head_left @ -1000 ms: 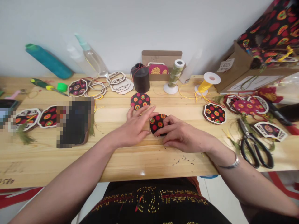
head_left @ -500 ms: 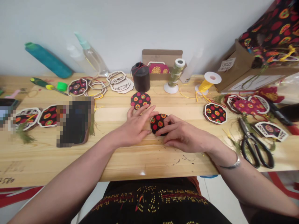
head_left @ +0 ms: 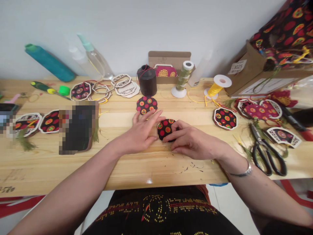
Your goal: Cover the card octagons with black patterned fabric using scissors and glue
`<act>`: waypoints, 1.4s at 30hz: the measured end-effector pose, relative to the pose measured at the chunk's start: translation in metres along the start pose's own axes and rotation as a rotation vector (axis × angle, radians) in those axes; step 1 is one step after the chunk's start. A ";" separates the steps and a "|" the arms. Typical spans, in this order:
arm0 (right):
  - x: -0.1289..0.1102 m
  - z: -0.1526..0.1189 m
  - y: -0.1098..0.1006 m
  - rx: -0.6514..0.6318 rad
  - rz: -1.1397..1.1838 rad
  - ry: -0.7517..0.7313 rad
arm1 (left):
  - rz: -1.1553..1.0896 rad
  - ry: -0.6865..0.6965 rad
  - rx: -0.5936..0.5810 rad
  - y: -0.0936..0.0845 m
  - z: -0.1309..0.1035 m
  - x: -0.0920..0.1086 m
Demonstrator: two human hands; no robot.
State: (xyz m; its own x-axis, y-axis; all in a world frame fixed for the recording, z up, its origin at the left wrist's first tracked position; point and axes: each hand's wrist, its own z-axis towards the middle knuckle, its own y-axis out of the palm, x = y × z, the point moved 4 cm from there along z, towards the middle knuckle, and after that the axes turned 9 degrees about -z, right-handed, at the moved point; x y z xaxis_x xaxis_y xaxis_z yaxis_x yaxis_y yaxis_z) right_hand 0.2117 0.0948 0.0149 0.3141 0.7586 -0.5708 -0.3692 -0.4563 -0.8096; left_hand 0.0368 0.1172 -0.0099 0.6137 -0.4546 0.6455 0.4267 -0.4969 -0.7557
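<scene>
On the wooden table, a black fabric-covered piece [head_left: 165, 129] with red dots and flowers lies partly under my right hand [head_left: 192, 138]. That hand's fingers are bent over the piece's right side, and they hide part of it. My left hand [head_left: 143, 130] rests flat to the left, fingers stretched, its fingertips near the piece's left edge. Just beyond the left fingers sits a second patterned piece [head_left: 146, 105] with a scalloped outline, its lower part covered by them.
Behind stand a black thread cone [head_left: 147, 81], a green thread spool [head_left: 184, 80] and a yellow spool [head_left: 217, 87]. Black-handled scissors [head_left: 267, 156] lie at right, near framed ornaments [head_left: 225, 118] and a cardboard box [head_left: 254, 71]. A dark phone [head_left: 79, 129] lies at left.
</scene>
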 end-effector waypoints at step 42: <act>0.014 -0.017 -0.030 0.036 0.104 0.181 | 0.120 0.088 0.016 0.001 0.000 -0.003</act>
State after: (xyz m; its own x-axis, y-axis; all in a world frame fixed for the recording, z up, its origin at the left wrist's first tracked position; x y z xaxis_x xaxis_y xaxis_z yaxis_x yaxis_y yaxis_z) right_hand 0.2420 0.1112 0.0286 0.4232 0.6107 -0.6693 -0.4378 -0.5089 -0.7412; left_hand 0.0355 0.1176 -0.0127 0.6005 -0.5734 0.5573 0.3646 -0.4239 -0.8291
